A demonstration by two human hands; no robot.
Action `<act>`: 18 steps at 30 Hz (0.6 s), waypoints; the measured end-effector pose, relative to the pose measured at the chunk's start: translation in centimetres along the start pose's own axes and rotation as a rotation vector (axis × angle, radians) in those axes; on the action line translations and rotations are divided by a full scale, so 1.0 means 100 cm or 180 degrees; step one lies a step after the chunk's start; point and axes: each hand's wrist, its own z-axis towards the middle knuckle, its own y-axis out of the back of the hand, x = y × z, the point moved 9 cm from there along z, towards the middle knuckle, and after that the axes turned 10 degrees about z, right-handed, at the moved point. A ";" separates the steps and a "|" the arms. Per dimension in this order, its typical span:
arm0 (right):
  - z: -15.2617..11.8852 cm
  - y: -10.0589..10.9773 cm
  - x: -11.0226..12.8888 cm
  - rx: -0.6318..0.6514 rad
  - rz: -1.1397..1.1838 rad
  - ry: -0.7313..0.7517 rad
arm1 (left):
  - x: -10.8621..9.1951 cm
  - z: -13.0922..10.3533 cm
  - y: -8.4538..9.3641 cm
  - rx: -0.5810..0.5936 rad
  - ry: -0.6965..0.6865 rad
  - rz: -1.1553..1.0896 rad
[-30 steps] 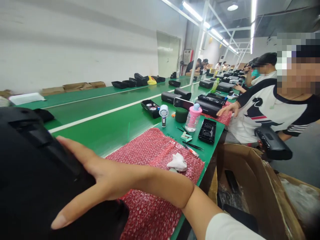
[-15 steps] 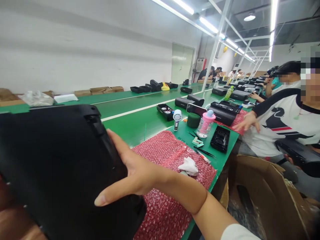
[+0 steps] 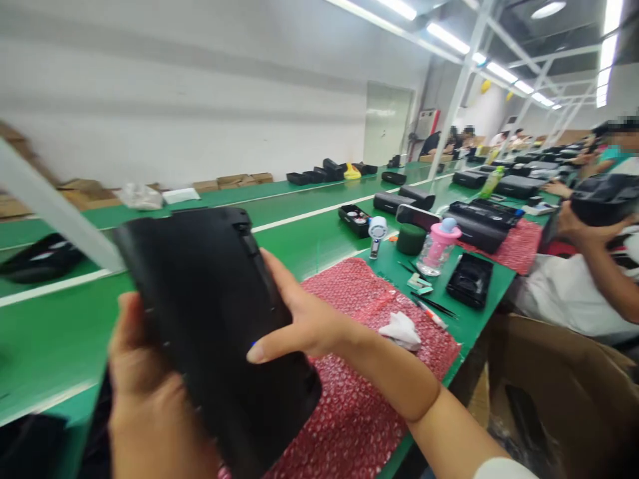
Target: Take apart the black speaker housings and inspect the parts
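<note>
A black plastic housing (image 3: 210, 319), shaped like a speaker case, is held up in front of me, tilted, with a smooth broad face toward the camera. My right hand (image 3: 299, 316) grips its right side, thumb lying across the face and fingers behind the edge. On the opposite side my left hand (image 3: 150, 392) wraps the left edge; it is blurred, and its fingertips are partly hidden behind the housing. Below and to the right, red bubble wrap (image 3: 359, 372) covers the bench. A crumpled white tissue (image 3: 401, 328) rests on the wrap, beside a pen-like tool (image 3: 430, 313).
Black tweezers (image 3: 436, 305), a pink-lidded bottle (image 3: 437, 249), a handheld fan (image 3: 376, 234), a green round object (image 3: 411, 239) and a black panel (image 3: 470, 281) lie to the right. A cardboard box (image 3: 564, 372) stands beside the bench. A co-worker's hands (image 3: 582, 233) hold a black case.
My view has swung left, so the scene has shifted right. The housing appears smaller and farther from the camera, and my left hand on its left edge now shows clearly. The co-worker has raised a case.
</note>
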 end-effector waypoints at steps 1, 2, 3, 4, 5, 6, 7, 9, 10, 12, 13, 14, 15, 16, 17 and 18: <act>0.000 0.000 -0.002 -0.0073 0.0007 0.0015 | -0.004 0.000 0.008 -0.0241 -0.0150 0.0025; -0.001 0.000 -0.004 -0.0159 0.0017 0.0029 | -0.003 0.002 0.014 -0.0373 -0.0172 0.0118; -0.002 0.000 -0.006 -0.0246 0.0029 0.0041 | -0.001 0.005 0.016 -0.0337 -0.0126 0.0213; -0.003 0.000 -0.009 -0.0319 0.0029 0.0047 | 0.002 0.009 0.015 -0.0154 -0.0071 0.0283; -0.004 0.000 -0.011 -0.0374 0.0014 0.0044 | 0.005 0.012 0.016 0.0021 -0.0002 0.0342; -0.005 0.000 -0.013 -0.0422 -0.0016 0.0044 | 0.006 0.016 0.016 0.0239 0.0031 0.0411; -0.007 0.001 -0.015 -0.0464 -0.0053 0.0047 | 0.007 0.018 0.017 0.0386 0.0074 0.0495; -0.009 0.001 -0.015 -0.0523 -0.0124 0.0054 | 0.009 0.020 0.021 0.0598 0.0147 0.0631; -0.010 0.001 -0.015 -0.0546 -0.0150 0.0058 | 0.010 0.020 0.022 0.0677 0.0182 0.0681; -0.011 0.001 -0.014 -0.0581 -0.0180 0.0052 | 0.013 0.019 0.020 0.0890 0.0239 0.0727; -0.011 0.001 -0.014 -0.0590 -0.0182 0.0044 | 0.014 0.018 0.017 0.1016 0.0259 0.0735; -0.011 0.001 -0.013 -0.0592 -0.0170 0.0037 | 0.015 0.018 0.014 0.1137 0.0284 0.0737; -0.011 0.001 -0.013 -0.0590 -0.0146 0.0023 | 0.017 0.018 0.012 0.1247 0.0316 0.0740; -0.010 0.001 -0.014 -0.0591 -0.0123 0.0007 | 0.018 0.018 0.010 0.1333 0.0342 0.0741; -0.010 0.002 -0.014 -0.0597 -0.0103 -0.0013 | 0.019 0.019 0.009 0.1384 0.0351 0.0744; -0.010 0.002 -0.014 -0.0605 -0.0091 -0.0025 | 0.019 0.020 0.009 0.1404 0.0354 0.0756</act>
